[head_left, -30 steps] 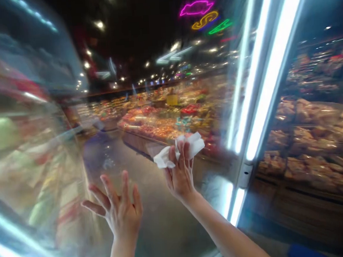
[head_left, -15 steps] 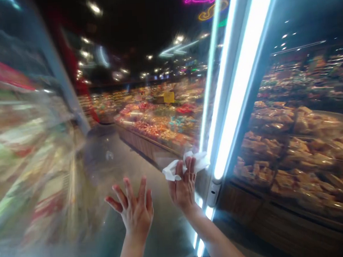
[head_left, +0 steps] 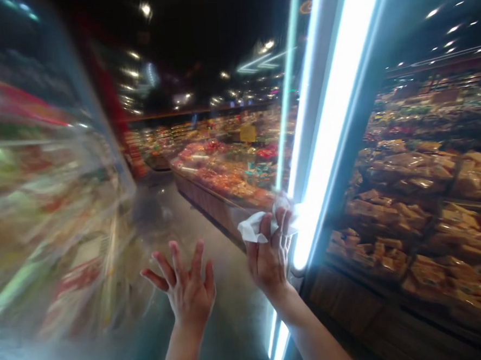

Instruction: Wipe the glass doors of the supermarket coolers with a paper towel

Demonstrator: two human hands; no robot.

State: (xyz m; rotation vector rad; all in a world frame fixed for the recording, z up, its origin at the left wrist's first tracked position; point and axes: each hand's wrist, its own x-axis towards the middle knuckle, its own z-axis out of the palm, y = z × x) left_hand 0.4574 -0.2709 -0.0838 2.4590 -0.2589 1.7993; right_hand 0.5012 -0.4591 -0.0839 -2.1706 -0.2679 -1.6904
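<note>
My right hand (head_left: pixel 269 257) presses a crumpled white cloth (head_left: pixel 256 227) flat against a glass door (head_left: pixel 209 203), close to the door's lit vertical edge (head_left: pixel 326 120). The fingers lie over the cloth and hold it to the pane. My left hand (head_left: pixel 186 289) rests beside it on the same glass, lower and to the left, fingers spread and holding nothing. Both forearms reach up from the bottom of the view.
The glass reflects a shop aisle with produce displays (head_left: pixel 227 170). Behind the light strip on the right, shelves (head_left: pixel 425 212) hold several packaged goods. Blurred packaged goods show through the glass on the left (head_left: pixel 43 224).
My right hand slid the cloth rightward across the glass until it reached the lit door edge. My left hand stayed spread on the pane and shifted right with the view.
</note>
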